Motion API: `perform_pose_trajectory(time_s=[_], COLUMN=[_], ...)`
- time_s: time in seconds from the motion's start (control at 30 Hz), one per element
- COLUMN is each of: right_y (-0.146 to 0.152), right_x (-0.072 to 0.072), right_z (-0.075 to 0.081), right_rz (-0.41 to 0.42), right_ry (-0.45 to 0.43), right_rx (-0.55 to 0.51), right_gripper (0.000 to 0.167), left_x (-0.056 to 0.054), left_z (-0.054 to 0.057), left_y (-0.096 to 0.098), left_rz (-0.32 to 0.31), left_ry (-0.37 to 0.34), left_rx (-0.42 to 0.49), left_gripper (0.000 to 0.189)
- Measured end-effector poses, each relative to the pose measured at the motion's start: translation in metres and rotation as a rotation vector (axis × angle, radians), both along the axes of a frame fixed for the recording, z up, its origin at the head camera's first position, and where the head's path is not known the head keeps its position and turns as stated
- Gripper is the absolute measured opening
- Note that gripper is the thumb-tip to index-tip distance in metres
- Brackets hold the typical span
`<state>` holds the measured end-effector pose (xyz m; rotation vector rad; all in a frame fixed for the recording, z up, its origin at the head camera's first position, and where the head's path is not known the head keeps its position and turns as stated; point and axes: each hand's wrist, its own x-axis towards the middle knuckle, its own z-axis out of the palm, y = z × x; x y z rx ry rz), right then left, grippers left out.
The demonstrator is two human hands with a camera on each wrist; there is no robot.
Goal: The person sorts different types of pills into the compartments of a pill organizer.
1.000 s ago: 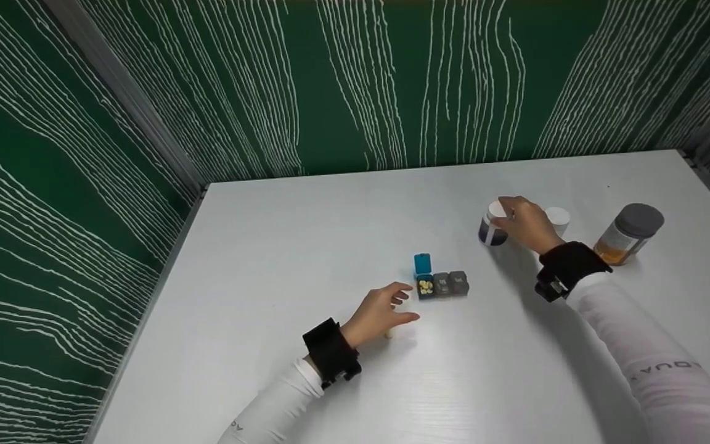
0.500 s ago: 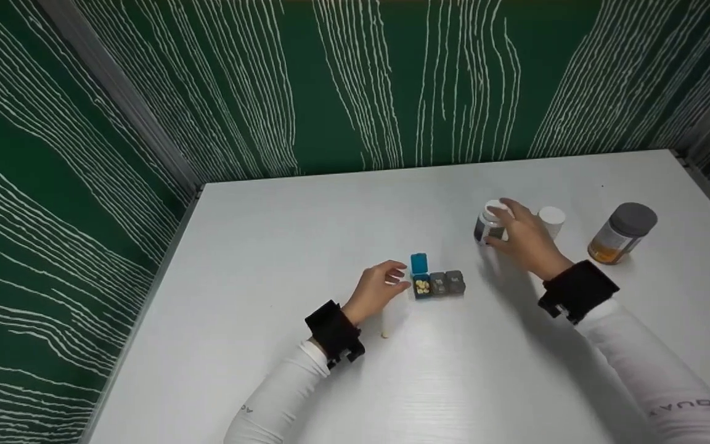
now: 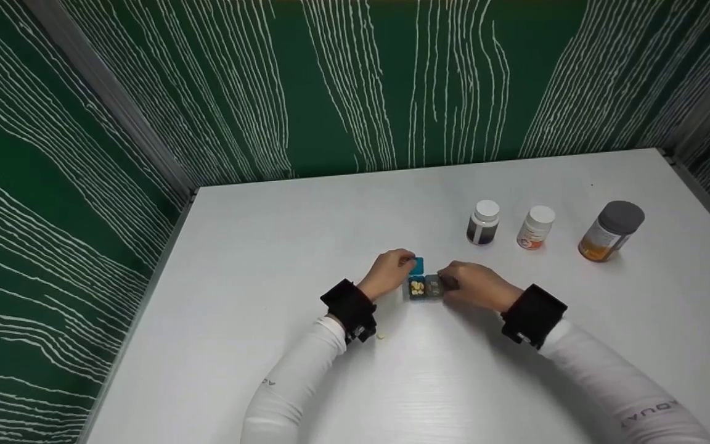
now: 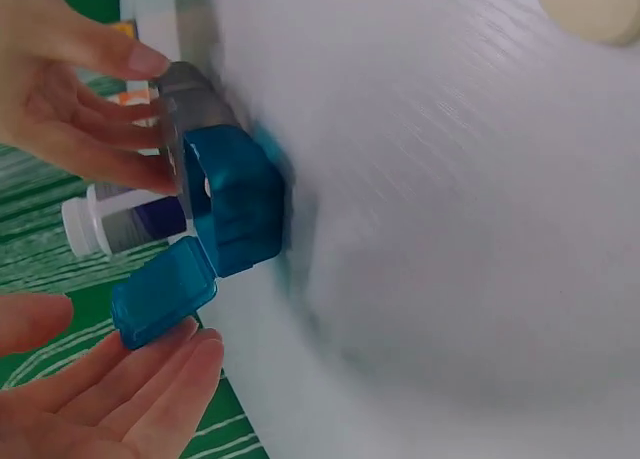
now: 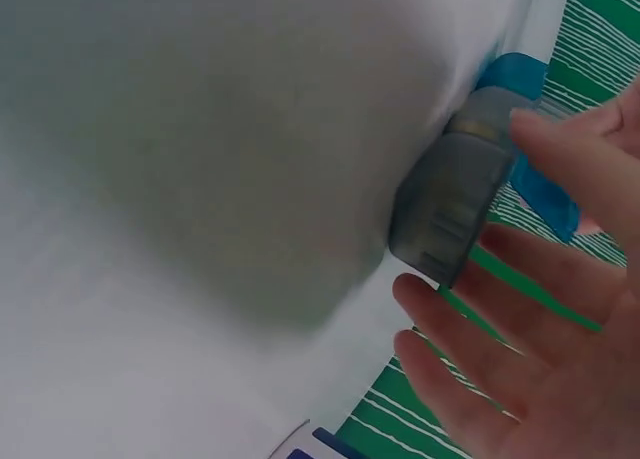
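Note:
A small pill organizer (image 3: 432, 286) lies mid-table, with a teal compartment (image 4: 240, 199) at its left end and grey compartments (image 5: 450, 199) to the right. The teal lid (image 4: 165, 291) stands raised, and yellowish tablets (image 3: 416, 288) fill that compartment. My left hand (image 3: 389, 272) touches the back of this lid with extended fingers; its thumb is apart from it. At the other end my right hand (image 3: 478, 285) holds the grey part between thumb and fingers, hiding some of it in the head view. One loose tablet (image 3: 380, 336) lies on the table near my left wrist.
Behind the organizer to the right stand a white-capped dark-labelled bottle (image 3: 483, 223), a white bottle with an orange label (image 3: 535, 228) and a larger grey-lidded jar (image 3: 612, 231). A green wall (image 3: 330, 86) with white lines rises past the white table's (image 3: 269, 246) back edge.
My right hand has let go of the dark-labelled bottle, which stands upright, and has come left and nearer to the organizer. My left hand has moved to the raised teal lid.

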<state>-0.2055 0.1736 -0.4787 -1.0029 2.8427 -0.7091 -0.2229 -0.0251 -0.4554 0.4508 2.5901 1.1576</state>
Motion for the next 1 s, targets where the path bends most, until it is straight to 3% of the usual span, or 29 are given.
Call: perform_pose_trajectory(time_s=[0.2, 0.47, 0.57, 0.73, 1.0], right_y=[0.0, 0.003, 0.004, 0.004, 0.002], right_x=[-0.001, -0.001, -0.001, -0.001, 0.0], right_z=[-0.001, -0.001, -0.001, -0.002, -0.003], right_rz=[0.002, -0.005, -0.004, 0.002, -0.002], right_ry=[0.036, 0.022, 0.021, 0.03, 0.028], right_rx=[0.0, -0.008, -0.006, -0.017, -0.02], right_gripper=[0.032, 0.032, 0.032, 0.03, 0.026], left_x=[0.02, 0.045, 0.051, 0.058, 0.06], left_z=[0.003, 0.0, -0.004, -0.014, -0.019], left_y=[0.0, -0.001, -0.002, -0.004, -0.003], left_rz=[-0.084, -0.236, -0.308, -0.408, -0.489], left_ry=[0.059, 0.181, 0.265, 0.489, 0.709], left_rx=[-0.091, -0.337, -0.426, -0.549, -0.717], left_gripper=[0.031, 0.032, 0.033, 0.033, 0.032])
